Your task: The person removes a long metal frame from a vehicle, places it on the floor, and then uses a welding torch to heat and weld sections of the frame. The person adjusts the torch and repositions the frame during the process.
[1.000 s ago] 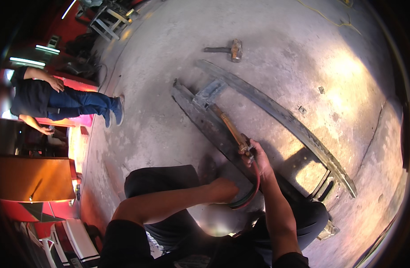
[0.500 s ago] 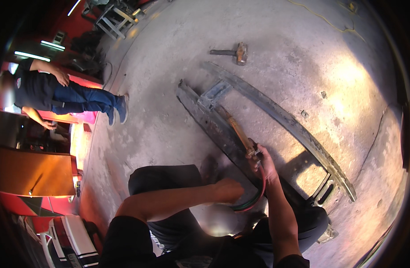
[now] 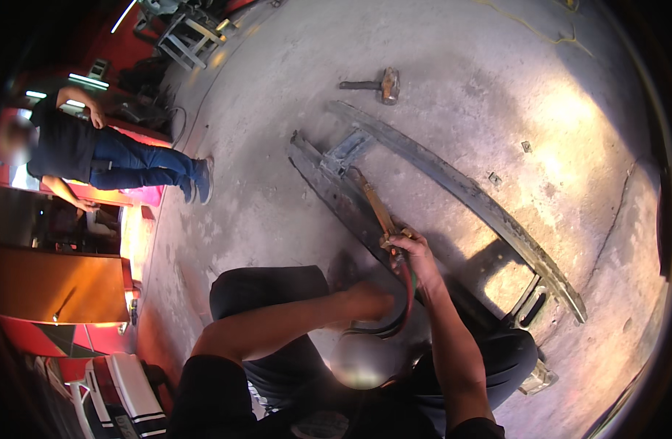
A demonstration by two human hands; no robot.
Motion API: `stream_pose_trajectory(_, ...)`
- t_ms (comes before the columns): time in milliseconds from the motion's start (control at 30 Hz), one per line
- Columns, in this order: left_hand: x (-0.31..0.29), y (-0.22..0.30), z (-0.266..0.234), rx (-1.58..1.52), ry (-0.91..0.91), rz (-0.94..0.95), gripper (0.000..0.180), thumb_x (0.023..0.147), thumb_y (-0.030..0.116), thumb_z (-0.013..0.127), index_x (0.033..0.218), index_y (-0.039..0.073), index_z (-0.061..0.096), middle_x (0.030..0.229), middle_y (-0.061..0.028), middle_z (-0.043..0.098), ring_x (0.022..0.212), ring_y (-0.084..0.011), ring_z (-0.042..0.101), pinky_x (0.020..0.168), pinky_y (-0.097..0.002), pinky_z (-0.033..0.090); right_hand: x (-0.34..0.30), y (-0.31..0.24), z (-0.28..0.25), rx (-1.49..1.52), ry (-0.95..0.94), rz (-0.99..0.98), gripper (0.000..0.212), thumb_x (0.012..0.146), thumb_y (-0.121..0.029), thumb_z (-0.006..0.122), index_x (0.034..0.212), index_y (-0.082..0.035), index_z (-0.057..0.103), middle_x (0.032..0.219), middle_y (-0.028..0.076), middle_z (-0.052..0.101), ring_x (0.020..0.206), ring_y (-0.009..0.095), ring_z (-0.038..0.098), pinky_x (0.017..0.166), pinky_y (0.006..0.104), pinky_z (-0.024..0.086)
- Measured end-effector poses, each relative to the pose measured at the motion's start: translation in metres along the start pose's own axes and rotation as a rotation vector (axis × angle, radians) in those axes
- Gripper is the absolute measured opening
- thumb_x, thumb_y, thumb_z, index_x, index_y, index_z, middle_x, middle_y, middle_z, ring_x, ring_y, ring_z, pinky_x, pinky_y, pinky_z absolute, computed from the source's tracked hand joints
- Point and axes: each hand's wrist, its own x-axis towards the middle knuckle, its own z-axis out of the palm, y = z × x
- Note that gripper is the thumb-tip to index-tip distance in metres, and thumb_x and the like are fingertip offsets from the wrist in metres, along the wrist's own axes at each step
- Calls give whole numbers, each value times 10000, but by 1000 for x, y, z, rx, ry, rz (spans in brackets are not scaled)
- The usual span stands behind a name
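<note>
My right hand (image 3: 415, 257) is closed around the valve end of a brass-coloured gas torch (image 3: 378, 207). The torch points forward and left, its tip by the cross bracket (image 3: 345, 151) of a grey metal frame with two long curved rails (image 3: 446, 174). Red and dark hoses (image 3: 408, 293) curve down from the torch and bend left below my hands. My left hand (image 3: 371, 300) is over the hose bend, left of the torch; it is smeared and its fingers do not show clearly. No flame is visible.
A sledgehammer (image 3: 387, 86) lies on the concrete beyond the frame. A person (image 3: 65, 146) in dark clothes stands at the left, beside an orange panel (image 3: 62, 285). A metal stand (image 3: 186, 44) is at the far left, a yellow cord (image 3: 541, 35) at the far right.
My right hand and the torch have shifted slightly left and nearer the bracket. My left hand has moved a little left and down.
</note>
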Motion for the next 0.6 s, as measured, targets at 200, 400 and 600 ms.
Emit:
stream_pose_trajectory(200,0,4,-23,-20,28,-270,160,841,193,627,882,50,685,862,-178,688,848,-368,680,765,-486,535,-2,-2,-1,-15,6,51,333,826,-173,645,1106,2,601,793,87,631,492,163,564,439,286,445)
stream_pose_trajectory(400,-44,10,-52,-10,219,-464,262,923,244,568,962,9,680,924,-219,684,890,-427,655,831,-503,505,-5,1,-2,114,-20,92,358,810,-189,640,1112,-3,596,769,81,620,497,149,557,414,287,408)
stream_pose_trajectory(600,-28,-33,-30,-310,635,-391,268,963,255,574,1004,6,665,790,-156,678,722,-305,676,669,-418,515,-39,-13,16,-144,22,-61,630,783,-78,581,1393,38,478,797,67,631,521,147,559,463,276,473)
